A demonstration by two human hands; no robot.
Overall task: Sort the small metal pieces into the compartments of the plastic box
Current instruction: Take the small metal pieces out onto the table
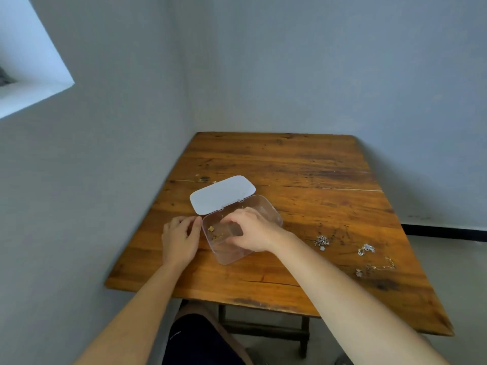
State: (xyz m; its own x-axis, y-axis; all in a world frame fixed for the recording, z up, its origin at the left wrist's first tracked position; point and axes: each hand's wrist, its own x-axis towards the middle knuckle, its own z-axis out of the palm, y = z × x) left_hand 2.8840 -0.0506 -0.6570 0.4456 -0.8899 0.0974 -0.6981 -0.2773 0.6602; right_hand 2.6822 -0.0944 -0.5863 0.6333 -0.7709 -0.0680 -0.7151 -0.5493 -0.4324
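A clear plastic box [228, 255] with inner dividers lies on the wooden table, its white lid [222, 193] folded back flat behind it. Small gold-coloured pieces [213, 231] rest in its left compartment. My left hand [179, 239] lies against the box's left wall, fingers curled on the rim. My right hand [252, 230] is inside the box over the middle compartments, fingers bent down; whether it holds a piece is hidden. Silver pieces lie to the right: one cluster [322, 242], another [366, 249], and a thin chain [382, 266].
The wooden table [303, 167] stands in a corner, walls close on the left and behind. Its near edge runs just in front of my forearms. My knee and the table's frame show below.
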